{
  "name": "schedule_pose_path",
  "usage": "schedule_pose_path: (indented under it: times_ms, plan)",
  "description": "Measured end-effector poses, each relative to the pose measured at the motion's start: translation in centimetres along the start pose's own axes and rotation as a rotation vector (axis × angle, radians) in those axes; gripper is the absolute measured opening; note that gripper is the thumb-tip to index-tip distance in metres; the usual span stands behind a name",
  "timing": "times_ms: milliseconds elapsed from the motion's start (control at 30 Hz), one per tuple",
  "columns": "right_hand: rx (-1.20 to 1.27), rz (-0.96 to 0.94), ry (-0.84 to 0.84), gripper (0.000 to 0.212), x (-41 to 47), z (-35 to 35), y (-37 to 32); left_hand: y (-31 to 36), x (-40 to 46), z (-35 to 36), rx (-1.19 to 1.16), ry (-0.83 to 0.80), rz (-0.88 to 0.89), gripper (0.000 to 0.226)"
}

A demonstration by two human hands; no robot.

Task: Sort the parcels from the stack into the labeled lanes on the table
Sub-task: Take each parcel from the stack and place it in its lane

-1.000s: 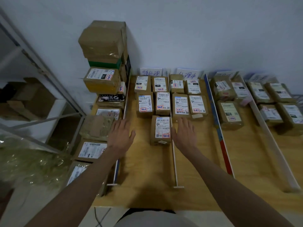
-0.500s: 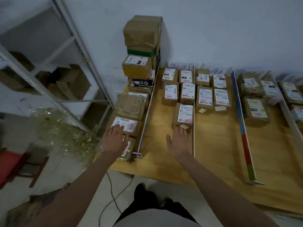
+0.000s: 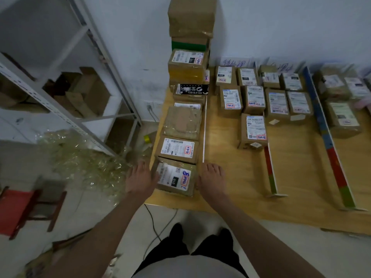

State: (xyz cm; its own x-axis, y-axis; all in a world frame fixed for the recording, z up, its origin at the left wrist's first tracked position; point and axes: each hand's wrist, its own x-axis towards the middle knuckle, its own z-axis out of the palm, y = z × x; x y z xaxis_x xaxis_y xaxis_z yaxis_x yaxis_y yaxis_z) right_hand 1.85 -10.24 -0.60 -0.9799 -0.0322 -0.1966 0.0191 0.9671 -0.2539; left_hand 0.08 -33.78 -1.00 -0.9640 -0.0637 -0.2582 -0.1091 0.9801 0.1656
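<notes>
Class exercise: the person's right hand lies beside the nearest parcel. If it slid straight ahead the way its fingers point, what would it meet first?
Probably the near end of the white divider strip, just beyond the right hand; depth is unclear, so it could slip past onto bare table.

Left hand [image 3: 140, 178] and right hand [image 3: 211, 180] bracketed the nearest parcel [image 3: 175, 178] at the table [image 3: 230, 197] corner — fingers extended against its sides, not curled. Directly beyond the hands stood a second labelled parcel [image 3: 177, 148], then the stack [image 3: 189, 57]. Right of the hands — a white divider [image 3: 204, 127] and sorted parcels [image 3: 254, 131] in lanes.
</notes>
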Motion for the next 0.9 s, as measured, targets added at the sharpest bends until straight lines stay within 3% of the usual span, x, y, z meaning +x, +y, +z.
schedule_pose_path:
  times_ms: [167, 467, 533, 633, 700, 800, 900]
  plan:
    - [-0.037, 0.028, -0.074, 0.030, 0.0, 1.7, -3.4, -2.0, 0.5, 1.9, 0.004, -0.157, 0.066, 0.062]
    - [-0.066, 0.062, -0.137, 0.029, -0.1, 2.3, -5.9, -5.4, 1.5, 1.7, -0.192, -0.165, 0.083, 0.068]
    - [-0.033, 0.068, -0.150, 0.033, -0.2, 2.7, -6.6, -5.9, 1.1, 1.8, -0.252, -0.111, -0.010, 0.073]
    - [-0.026, 0.060, -0.223, 0.038, -0.2, 3.3, -7.8, -5.9, -0.4, 2.1, -0.528, -0.060, -0.310, 0.087]
    - [-0.037, 0.045, -0.271, 0.043, -0.1, 3.7, -8.6, -5.9, -1.4, 2.9, -0.698, -0.137, -0.464, 0.083]
    - [-0.042, -0.007, -0.347, 0.040, -0.1, 4.5, -9.6, -5.9, -2.7, 3.7, -0.962, -0.358, -0.533, 0.061]
    - [0.006, -0.058, -0.398, 0.035, -0.3, 4.5, -10.6, -7.4, -3.5, 4.3, -0.972, -0.320, -0.557, 0.064]
